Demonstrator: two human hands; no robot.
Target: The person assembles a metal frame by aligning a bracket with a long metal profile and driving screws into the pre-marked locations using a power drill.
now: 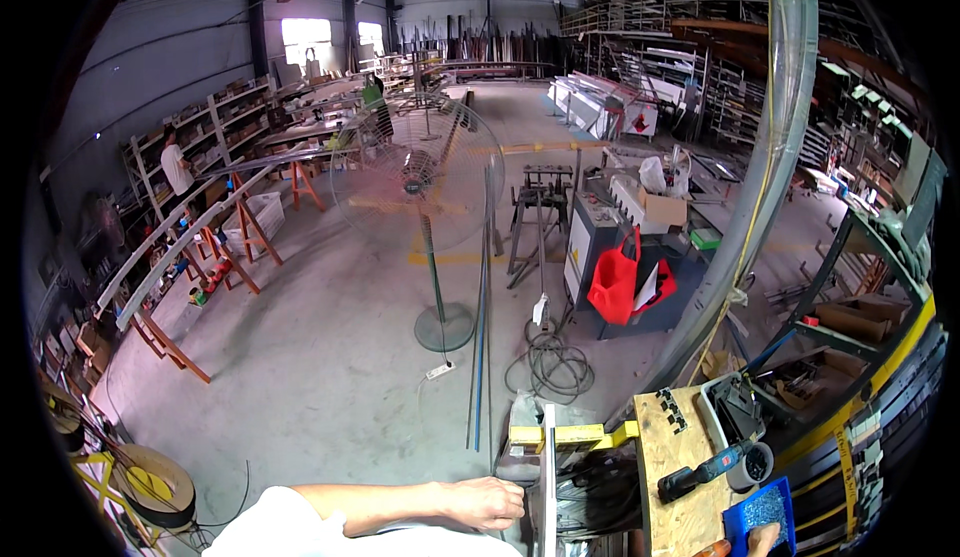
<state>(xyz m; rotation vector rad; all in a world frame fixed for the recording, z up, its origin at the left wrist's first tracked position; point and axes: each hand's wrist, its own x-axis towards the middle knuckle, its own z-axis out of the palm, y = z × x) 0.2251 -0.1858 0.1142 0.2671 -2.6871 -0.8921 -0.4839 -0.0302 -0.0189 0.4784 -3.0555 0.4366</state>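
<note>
The white bar [549, 487] stands at about three o'clock from the left hand [487, 504], just beside it; the left fingers are loosely curled, and whether they grip anything I cannot tell. The right hand [763, 537] dips into a blue tray [735, 530], its fingertips hidden, so I cannot tell if it has grasped any of the small bits [766, 507] lying there, which reach toward twelve o'clock from it. Also toward twelve sits a cup [738, 476] of dark pieces, too small to identify, and beyond it a grey bin [711, 412] with black items inside. The drill [703, 472] lies between ten and eleven o'clock on the board [667, 452].
</note>
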